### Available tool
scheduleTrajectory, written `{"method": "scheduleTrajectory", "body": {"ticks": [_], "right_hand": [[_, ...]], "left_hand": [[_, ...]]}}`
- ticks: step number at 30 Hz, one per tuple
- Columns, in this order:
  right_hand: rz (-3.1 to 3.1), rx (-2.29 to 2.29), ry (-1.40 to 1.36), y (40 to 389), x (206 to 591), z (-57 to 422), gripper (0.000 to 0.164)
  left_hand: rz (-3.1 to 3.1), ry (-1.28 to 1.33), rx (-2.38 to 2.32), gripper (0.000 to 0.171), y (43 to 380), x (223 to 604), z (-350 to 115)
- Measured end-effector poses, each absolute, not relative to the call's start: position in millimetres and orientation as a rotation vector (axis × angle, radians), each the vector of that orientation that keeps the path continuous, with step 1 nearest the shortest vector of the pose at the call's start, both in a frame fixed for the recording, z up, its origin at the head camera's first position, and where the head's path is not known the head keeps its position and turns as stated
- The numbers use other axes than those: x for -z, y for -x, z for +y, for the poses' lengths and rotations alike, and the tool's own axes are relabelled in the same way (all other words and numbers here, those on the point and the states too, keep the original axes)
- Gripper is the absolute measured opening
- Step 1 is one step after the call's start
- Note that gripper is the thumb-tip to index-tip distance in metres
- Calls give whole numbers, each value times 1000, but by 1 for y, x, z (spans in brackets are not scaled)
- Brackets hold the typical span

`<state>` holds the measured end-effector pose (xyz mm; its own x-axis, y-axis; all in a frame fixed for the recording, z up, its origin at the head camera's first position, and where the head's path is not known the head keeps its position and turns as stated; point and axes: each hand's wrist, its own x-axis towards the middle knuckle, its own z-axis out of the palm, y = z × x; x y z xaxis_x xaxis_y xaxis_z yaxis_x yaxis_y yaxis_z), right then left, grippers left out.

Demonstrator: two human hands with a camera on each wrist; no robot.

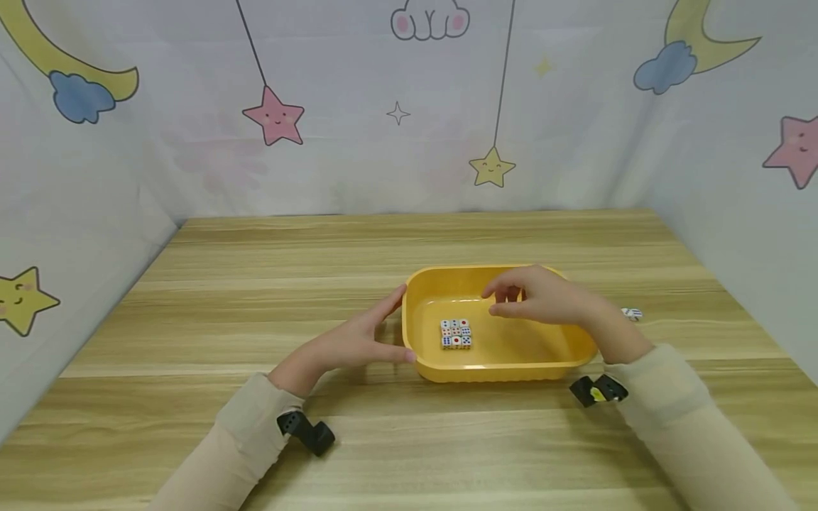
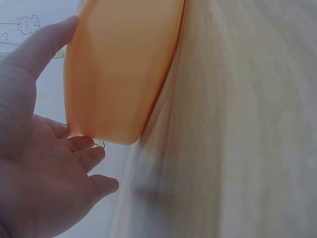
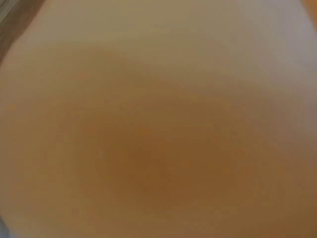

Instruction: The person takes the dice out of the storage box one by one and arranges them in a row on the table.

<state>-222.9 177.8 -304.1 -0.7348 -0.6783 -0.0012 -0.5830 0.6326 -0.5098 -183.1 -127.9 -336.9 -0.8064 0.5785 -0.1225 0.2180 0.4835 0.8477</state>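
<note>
A yellow plastic tray (image 1: 511, 372) lies on the table, and several white dice (image 1: 456, 334) sit packed in a small block near its left end. At that end, my left hand (image 1: 354, 344) spreads its thumb and fingers along the outer wall, with the fingertips right at the rim. The left wrist view shows the same hand (image 2: 44, 144) beside the tray's end wall (image 2: 124, 74). Over the inside of the tray hovers my right hand (image 1: 543, 294), fingers bent, thumb apart from them, nothing visible between. A pale brown blur fills the right wrist view.
More white dice (image 1: 631, 313) lie on the table to the right of the tray, partly hidden behind the right wrist. The wood-grain table (image 1: 319, 255) ends at a printed cloth backdrop (image 1: 358, 170) at the back and sides.
</note>
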Motion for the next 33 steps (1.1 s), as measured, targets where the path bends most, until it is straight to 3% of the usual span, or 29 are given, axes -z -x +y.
{"method": "scheduleTrajectory", "body": {"ticks": [33], "right_hand": [[2585,532,953,229,320,145,20]], "left_hand": [[2364,-647,-1250,105,188,346,-129]]}}
